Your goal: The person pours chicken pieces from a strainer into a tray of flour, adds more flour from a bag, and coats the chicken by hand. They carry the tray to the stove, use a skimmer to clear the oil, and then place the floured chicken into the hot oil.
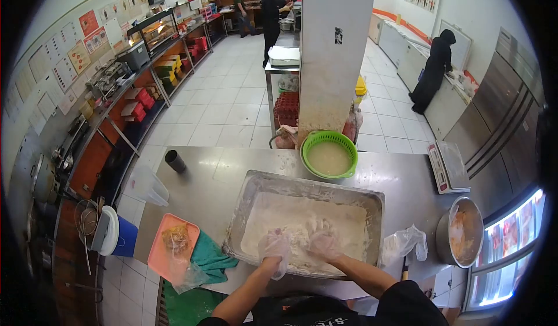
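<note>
A large metal tray of white flour lies on the steel table in front of me. Both hands wear clear plastic gloves and are down in the flour. My left hand is at the near middle of the tray, its fingers stretched forward and apparently holding nothing. Just to the right, my right hand reaches into a lumpy, floury patch. Flour covers its fingers, so I cannot make out their shape or anything in them.
Behind the tray stands a green basket holding cloudy liquid. To the right are a plastic bag, a metal bowl of orange-coated food and a scale. An orange tray, green cloth and dark cup lie left. Other people work farther back.
</note>
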`<state>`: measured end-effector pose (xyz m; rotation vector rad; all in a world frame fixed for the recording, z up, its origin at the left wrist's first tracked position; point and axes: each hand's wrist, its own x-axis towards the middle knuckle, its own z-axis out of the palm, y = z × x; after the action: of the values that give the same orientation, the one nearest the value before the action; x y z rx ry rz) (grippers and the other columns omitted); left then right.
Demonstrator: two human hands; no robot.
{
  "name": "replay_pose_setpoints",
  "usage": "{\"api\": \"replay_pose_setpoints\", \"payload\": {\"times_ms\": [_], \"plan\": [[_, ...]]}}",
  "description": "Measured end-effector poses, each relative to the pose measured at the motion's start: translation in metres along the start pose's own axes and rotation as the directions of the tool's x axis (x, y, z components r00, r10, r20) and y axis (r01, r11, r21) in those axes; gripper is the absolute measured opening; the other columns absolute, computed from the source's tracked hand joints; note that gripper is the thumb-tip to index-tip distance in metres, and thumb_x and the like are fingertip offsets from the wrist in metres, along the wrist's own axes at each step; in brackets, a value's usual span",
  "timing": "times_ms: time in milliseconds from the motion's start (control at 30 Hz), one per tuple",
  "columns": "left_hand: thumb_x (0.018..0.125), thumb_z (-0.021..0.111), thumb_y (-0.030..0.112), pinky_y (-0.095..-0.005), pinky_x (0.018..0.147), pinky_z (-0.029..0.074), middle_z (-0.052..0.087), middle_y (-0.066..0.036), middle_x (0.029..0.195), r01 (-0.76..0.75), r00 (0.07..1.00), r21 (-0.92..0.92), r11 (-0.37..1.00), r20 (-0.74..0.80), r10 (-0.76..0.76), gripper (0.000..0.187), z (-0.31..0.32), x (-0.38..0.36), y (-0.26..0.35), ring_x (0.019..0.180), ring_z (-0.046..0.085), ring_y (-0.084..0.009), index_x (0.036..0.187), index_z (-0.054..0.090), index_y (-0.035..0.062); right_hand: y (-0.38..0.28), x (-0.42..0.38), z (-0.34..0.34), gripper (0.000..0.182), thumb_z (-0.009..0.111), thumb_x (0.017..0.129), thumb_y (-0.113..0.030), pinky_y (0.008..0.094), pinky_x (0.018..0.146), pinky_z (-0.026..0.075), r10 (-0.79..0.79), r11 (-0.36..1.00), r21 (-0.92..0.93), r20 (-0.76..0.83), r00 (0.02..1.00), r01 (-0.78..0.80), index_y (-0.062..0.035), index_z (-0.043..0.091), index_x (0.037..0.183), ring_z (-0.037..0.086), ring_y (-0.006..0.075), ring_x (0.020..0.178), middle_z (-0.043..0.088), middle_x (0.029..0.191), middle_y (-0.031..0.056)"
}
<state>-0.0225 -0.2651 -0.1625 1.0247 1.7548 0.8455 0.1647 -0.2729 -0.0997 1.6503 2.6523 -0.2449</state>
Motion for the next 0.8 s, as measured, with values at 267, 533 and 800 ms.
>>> {"api": "replay_pose_setpoints", "payload": {"times_ms": [267,533,800], "plan": [[0.093,0.045,0.045,-0.0464,0.111,0.032,0.04,-0.027,0.147,-0.632,0.775,0.663,0.401,0.55,0.311,0.072,0.029,0.028,0.01,0.136,0.039,-0.04,0.145,0.034,-0.0039,0.033,-0.011,0.043,0.077,0.045,0.094,-0.05,0.0509,0.117,0.021,0.001,0.999,0.035,-0.091,0.996,0.002,0.0011,0.031,0.149,0.033,0.0418,0.14,0.043,0.144,0.0295],[0.092,0.044,0.055,-0.05,0.116,0.023,0.026,-0.024,0.155,-0.416,0.901,0.764,0.493,0.419,0.111,0.082,0.015,0.015,-0.009,0.144,0.025,-0.0387,0.147,0.028,-0.0044,0.067,-0.005,0.061,0.079,0.054,0.09,-0.048,0.0474,0.116,0.025,0.438,0.875,0.248,-0.043,0.898,-0.415,0.007,0.034,0.144,0.036,0.0434,0.136,0.041,0.143,0.032],[0.089,0.049,0.056,-0.0416,0.11,0.035,0.058,-0.017,0.133,0.082,0.964,0.624,0.777,0.149,-0.221,0.064,0.065,0.032,-0.035,0.128,0.048,-0.0349,0.125,0.061,0.004,0.048,0.003,0.058,0.075,0.073,0.074,-0.047,0.0485,0.09,0.047,0.702,0.609,0.57,-0.066,0.709,-0.551,0.0047,0.054,0.124,0.059,0.0445,0.106,0.06,0.115,0.0306]]}}
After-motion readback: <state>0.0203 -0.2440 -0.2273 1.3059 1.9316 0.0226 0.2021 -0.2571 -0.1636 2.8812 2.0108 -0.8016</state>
